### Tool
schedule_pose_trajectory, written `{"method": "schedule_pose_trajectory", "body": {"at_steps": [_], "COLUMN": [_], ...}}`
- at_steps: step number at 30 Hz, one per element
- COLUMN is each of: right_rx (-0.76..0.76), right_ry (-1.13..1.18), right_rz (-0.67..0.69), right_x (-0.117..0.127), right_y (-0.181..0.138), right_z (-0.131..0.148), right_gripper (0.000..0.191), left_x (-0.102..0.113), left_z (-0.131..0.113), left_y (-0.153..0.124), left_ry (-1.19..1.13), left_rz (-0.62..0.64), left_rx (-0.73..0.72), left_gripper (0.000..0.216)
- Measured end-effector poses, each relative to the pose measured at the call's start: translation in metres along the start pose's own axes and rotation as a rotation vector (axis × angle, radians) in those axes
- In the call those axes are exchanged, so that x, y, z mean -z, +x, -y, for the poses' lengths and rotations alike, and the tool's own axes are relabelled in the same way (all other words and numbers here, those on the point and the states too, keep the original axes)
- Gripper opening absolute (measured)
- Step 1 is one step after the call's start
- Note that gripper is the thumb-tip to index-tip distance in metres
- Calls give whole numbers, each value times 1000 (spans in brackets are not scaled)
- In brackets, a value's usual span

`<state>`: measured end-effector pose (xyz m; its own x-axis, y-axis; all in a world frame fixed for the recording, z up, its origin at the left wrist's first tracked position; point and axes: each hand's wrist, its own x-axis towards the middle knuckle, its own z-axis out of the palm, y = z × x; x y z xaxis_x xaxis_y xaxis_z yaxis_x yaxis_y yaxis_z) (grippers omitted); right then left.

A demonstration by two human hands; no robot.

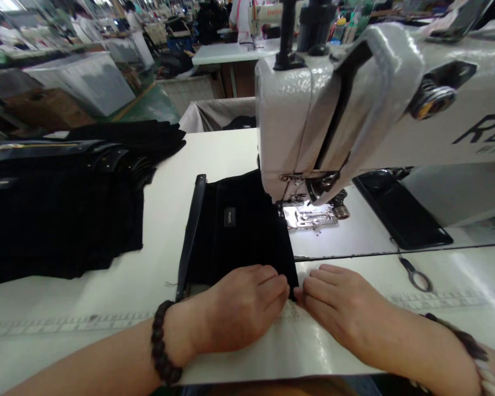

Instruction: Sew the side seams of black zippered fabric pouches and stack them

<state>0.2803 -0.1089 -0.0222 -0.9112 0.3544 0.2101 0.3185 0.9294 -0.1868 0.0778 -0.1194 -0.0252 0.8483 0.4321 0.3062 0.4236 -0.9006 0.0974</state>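
Observation:
A black fabric piece (239, 225) with a small label and a zipper strip along its left side lies flat on the white table (107, 308), in front of the sewing machine (355, 104). My left hand (239, 308) rests on the piece's near edge, fingers curled and pinching the near right corner. My right hand (338, 308) meets it there, fingertips pressed on the same corner. The needle and presser foot (313, 212) stand just right of the fabric's far edge, lit by the machine lamp.
A stack of black fabric pieces (61, 203) fills the table's left side. Small thread snips (414, 275) lie right of my hands. A black tray (400, 209) sits under the machine arm. Other workstations and people are in the background.

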Motion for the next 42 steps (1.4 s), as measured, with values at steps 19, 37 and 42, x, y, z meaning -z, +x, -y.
{"method": "schedule_pose_trajectory", "body": {"at_steps": [19,37,42], "right_rx": [-74,-151,-212], "right_ry": [-341,-320,-203], "right_rz": [-82,-100,-135], "right_x": [-21,-19,-14], "right_y": [14,20,19], "right_z": [-46,-44,-47], "right_gripper": [30,34,32], "left_x": [-10,-26,-25], "left_z": [70,103,106], "left_y": [19,26,26], "left_ry": [142,309,264], "left_rz": [-88,-11,18], "left_rx": [-80,46,74], "left_gripper": [33,23,21]}}
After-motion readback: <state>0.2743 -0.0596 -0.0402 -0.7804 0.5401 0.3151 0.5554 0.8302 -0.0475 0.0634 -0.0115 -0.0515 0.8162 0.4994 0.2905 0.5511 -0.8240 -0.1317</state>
